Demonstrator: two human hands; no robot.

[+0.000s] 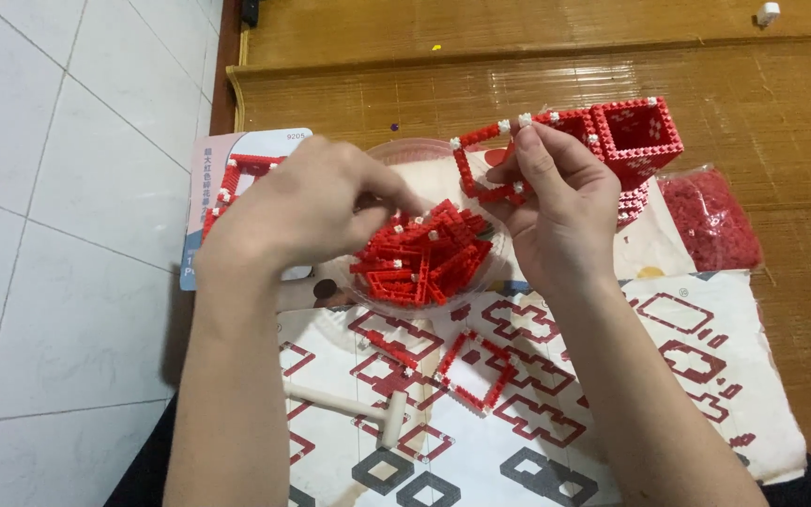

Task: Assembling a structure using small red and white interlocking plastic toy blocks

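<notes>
Saw glossy red plastic bricks (420, 263) with white studs, heaped in a clear, shiny plastic bowl (382, 155). Noticed the same hard plastic in the red brick frame (481, 164) and the square tower (638, 136). Found printed matt paper in the instruction sheet (687, 376), thin crinkled clear film in the bag of red pieces (711, 221), ribbed bamboo in the mat (518, 84), smooth glazed tiles on the floor (68, 188).

A home: tiled floor (68, 235), bamboo mat (481, 84).
</notes>
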